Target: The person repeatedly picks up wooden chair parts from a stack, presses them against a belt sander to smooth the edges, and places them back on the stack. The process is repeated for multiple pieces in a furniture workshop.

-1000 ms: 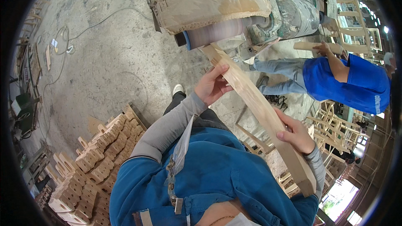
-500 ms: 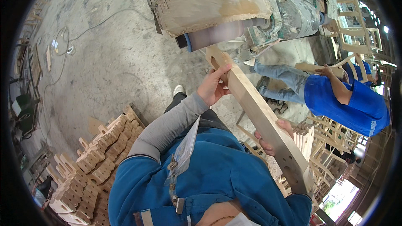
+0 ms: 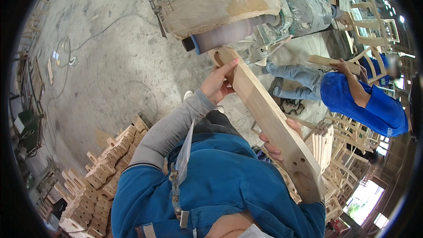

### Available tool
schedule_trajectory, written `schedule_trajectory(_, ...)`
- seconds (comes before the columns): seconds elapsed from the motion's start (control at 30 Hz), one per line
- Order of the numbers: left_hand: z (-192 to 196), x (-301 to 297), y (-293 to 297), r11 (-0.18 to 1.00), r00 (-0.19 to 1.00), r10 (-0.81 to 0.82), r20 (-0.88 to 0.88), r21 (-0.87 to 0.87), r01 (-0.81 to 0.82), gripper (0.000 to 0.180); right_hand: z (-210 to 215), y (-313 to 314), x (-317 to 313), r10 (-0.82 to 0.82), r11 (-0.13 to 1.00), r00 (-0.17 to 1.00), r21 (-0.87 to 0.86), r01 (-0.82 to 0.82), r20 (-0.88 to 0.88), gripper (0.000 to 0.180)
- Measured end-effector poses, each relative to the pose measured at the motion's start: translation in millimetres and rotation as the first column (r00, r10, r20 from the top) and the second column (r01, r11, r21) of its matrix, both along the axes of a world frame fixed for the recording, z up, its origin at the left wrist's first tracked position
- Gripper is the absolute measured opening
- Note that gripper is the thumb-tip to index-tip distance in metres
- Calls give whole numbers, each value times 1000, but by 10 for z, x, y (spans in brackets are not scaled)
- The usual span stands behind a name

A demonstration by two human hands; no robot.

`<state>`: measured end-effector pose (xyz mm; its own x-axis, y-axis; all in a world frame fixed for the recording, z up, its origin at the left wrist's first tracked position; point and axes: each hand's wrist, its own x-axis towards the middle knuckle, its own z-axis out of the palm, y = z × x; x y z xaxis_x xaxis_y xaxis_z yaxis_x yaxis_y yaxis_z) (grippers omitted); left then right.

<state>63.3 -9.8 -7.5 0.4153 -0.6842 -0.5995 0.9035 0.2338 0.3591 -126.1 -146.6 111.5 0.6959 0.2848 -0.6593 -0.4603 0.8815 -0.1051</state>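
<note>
A long pale wooden chair part [image 3: 267, 112], with round holes and a hollow near its close end, slants across in front of my body. Near its far end, my left hand [image 3: 217, 81] grips it, thumb on top and fingers beneath. Further down, my right hand [image 3: 282, 140] is wrapped round it from below, its fingers showing on both sides. The far tip meets or lies just under the blurred roller of a belt sander [image 3: 231, 34]; whether they touch I cannot tell.
Stacked wooden parts [image 3: 94, 191] with holes stand at the lower left. To the right, a person in a blue shirt [image 3: 359, 101] holds a wooden piece. Pale chair frames [image 3: 343, 158] crowd behind them. A cable [image 3: 99, 33] runs over the concrete floor [image 3: 119, 61].
Both hands and the wooden chair part have shifted slightly left, and its broad face has rolled further into view. The person on the right has raised their wooden piece a little.
</note>
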Motion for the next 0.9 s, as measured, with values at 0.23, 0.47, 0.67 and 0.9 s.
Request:
schedule_trajectory(0.23,4,42,15,1000,1000,-24,17,-13,24,58,74,99,79,-6,998,1000,-62,5,-13,64)
schedule_trajectory(0.47,-52,84,33,998,999,-34,9,-58,34,59,136,181,158,8,988,998,-154,-18,-69,61)
schedule_trajectory(0.67,53,54,45,998,999,-47,21,-43,48,58,53,110,-7,17,999,998,-45,-15,56,68)
schedule_trajectory(0.9,142,-12,58,998,999,-32,22,-60,34,62,161,144,-40,-4,995,1000,-96,6,16,69)
